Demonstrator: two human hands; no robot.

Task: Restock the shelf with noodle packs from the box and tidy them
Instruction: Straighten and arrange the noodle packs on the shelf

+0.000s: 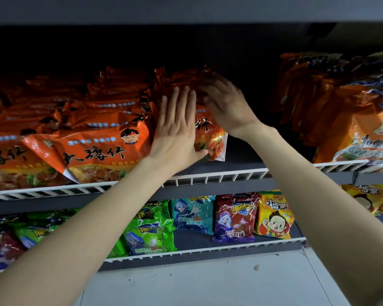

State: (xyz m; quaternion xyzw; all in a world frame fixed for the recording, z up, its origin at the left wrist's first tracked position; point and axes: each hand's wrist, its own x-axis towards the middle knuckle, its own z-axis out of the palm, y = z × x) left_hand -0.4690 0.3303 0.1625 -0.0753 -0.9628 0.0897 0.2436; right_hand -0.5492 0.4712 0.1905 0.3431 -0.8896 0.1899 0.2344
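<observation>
Rows of orange noodle packs (102, 149) stand on the upper shelf (219, 175) behind its white wire rail. My left hand (177, 127) lies flat, fingers straight, against the front of the rightmost row of orange packs (210, 138). My right hand (226, 107) presses on the right side and top of that same row, with its fingers spread and slightly blurred. Neither hand grips a pack. The box is out of view.
A stack of bigger orange packs (349, 120) fills the shelf's right end, with a dark gap between it and the row under my hands. Small green, teal, purple and yellow snack packs (234, 217) lie on the lower shelf. Pale floor shows below.
</observation>
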